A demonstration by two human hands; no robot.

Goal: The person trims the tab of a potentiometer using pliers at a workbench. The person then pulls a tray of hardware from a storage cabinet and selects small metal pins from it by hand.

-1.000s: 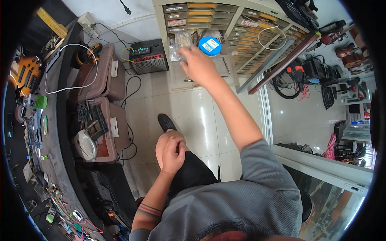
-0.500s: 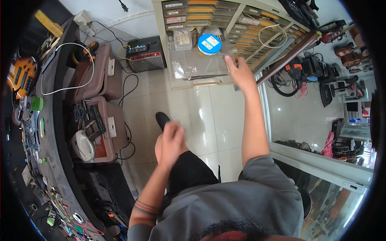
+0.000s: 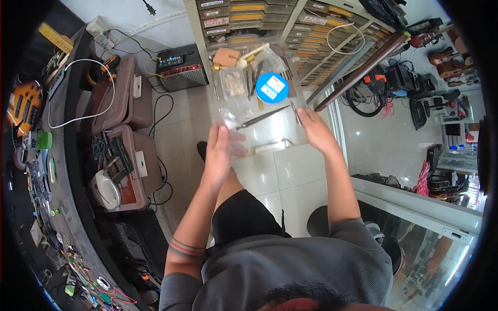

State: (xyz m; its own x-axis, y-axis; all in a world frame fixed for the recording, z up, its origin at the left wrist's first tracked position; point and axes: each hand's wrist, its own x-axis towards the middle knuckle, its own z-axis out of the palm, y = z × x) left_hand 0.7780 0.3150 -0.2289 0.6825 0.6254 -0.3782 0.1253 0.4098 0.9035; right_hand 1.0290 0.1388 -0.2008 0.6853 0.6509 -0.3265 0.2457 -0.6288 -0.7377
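Note:
A clear plastic drawer [image 3: 273, 145] is pulled well out of the cabinet and held between my two hands. My left hand [image 3: 220, 155] is at its front left corner, its fingers partly seen through the plastic. My right hand [image 3: 317, 130] grips the right side wall. Inside the drawer lie a round tub with a blue lid [image 3: 272, 89], a slim dark metal tool [image 3: 263, 117], a clear box of small pale pieces [image 3: 233, 83], a brown block [image 3: 226, 56] and a small clear plastic bag [image 3: 228, 117]. Several thin tools lie behind the tub.
The drawer cabinet [image 3: 290, 26] stands ahead, with a glass partition to its right. A small amplifier [image 3: 182, 68] sits on the floor, left of the drawer. Brown bins [image 3: 142, 171] and a cluttered workbench [image 3: 67, 207] line the left side. Cables run along the floor.
The drawer has come out of the cabinet toward me, showing more of its contents. My left hand has risen from near my knee to the drawer's left corner. My right hand moved back with the drawer.

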